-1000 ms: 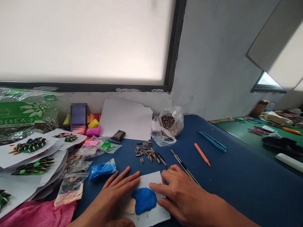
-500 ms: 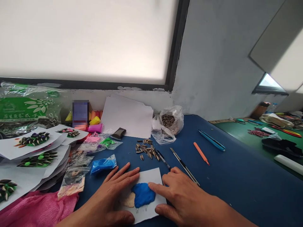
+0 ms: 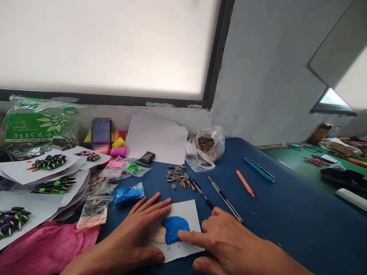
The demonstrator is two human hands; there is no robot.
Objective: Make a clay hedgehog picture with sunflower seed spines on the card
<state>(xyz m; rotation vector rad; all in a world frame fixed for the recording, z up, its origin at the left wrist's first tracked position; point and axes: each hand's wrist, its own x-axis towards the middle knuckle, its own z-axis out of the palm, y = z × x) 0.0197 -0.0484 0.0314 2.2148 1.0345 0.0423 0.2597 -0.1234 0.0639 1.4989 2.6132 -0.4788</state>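
The blue clay (image 3: pixel 174 228) lies flattened on the white card (image 3: pixel 187 214), touching a pale clay patch (image 3: pixel 159 235), right between my hands on the blue surface (image 3: pixel 281 214). My left hand (image 3: pixel 134 236) lies flat and open on the card's near side, likely to keep it from sliding, gripping nothing. My right hand (image 3: pixel 229 244) is open too, its forefinger stretched to the clay's edge, with sunflower seeds (image 3: pixel 179 178) and a pen (image 3: pixel 202 194) just beyond my fingertips.
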